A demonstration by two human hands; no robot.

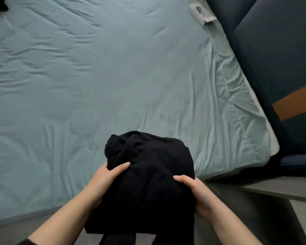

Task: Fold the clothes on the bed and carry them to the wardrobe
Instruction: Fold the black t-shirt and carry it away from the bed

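Black garment (pixel 148 174) bundled (loosely folded), held above bed (pixel 95 85) edge.

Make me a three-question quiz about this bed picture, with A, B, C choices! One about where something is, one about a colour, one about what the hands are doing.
1. Where is the white box?
A. on the floor
B. at the bed's far right edge
C. in a hand

2. What colour is the sheet?
A. red
B. yellow
C. pale blue-green

3. What are the hands doing?
A. both grip the black garment
B. both lie flat on the sheet
C. one holds a cup

Answers:
1 B, the box lies on the sheet beside the dark headboard.
2 C, it looks pale blue-green all over.
3 A, left hand and right hand clasp its two sides.
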